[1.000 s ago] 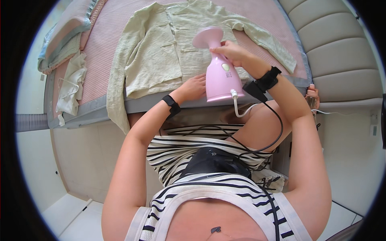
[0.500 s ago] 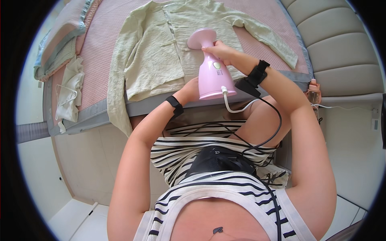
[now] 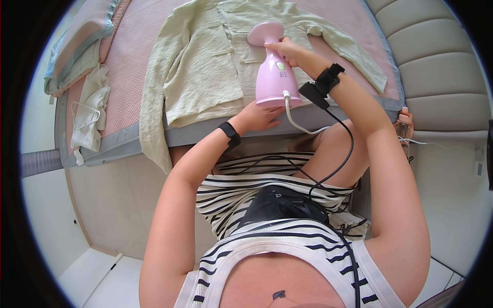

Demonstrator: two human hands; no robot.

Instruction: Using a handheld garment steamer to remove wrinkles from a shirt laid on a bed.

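A pink handheld garment steamer (image 3: 277, 84) with a round, flared head is held over the pale green long-sleeved shirt (image 3: 200, 77). My right hand (image 3: 288, 50) is closed round the steamer's narrow neck, just below the head. From the base of the steamer runs a white cord (image 3: 291, 120). My left hand (image 3: 258, 117) lies by the shirt's lower hem at the bed's near edge, fingers stretched out and partly under the steamer's base in this view. Whether it touches the hem I cannot tell. The shirt is spread out, with one sleeve hanging over the edge.
The pink quilted bed cover (image 3: 131, 77) has a grey border. At left lie a white cloth (image 3: 91, 110) with a white hanger (image 3: 86, 117) and a folded pink and blue quilt (image 3: 77, 51). A padded headboard (image 3: 431, 56) and a pinkish bottle (image 3: 404, 123) are at right.
My right hand has moved the steamer up and slightly right, farther over the shirt. My left hand has shifted right, and its fingers now show stretched out below the steamer's base.
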